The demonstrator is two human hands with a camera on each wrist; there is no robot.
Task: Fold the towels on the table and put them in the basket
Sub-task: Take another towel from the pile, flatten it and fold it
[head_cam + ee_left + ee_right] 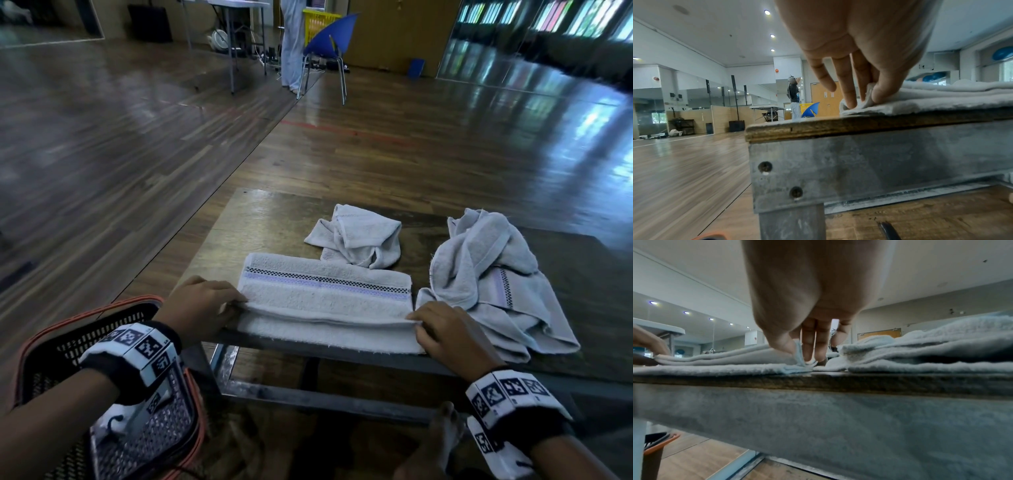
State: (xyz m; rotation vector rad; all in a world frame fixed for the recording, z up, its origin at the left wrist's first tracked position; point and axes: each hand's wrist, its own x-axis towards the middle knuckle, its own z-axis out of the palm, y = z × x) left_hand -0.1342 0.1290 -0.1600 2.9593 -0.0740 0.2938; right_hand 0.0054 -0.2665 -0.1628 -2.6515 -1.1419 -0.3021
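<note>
A pale grey towel (pixel 325 301) with a checked and lilac stripe lies partly folded at the near edge of the wooden table (pixel 267 219). My left hand (pixel 202 308) pinches the folded edge's left corner; in the left wrist view the thumb and fingers (pixel 865 95) clamp the cloth (pixel 920 100). My right hand (pixel 445 329) pinches the right corner, and in the right wrist view the towel corner (pixel 799 353) sits between thumb and fingers. Two crumpled grey towels lie behind, one in the middle (pixel 356 236) and one at the right (pixel 489 277). A black mesh basket (pixel 51 349) with an orange rim stands low at my left.
The table has a metal frame (pixel 859 162) and stands on a wood floor. A blue chair (pixel 329 48), a yellow crate (pixel 318 19), a folding table (pixel 233 7) and a standing person (pixel 291 41) are far behind. My foot (pixel 442 435) shows under the table.
</note>
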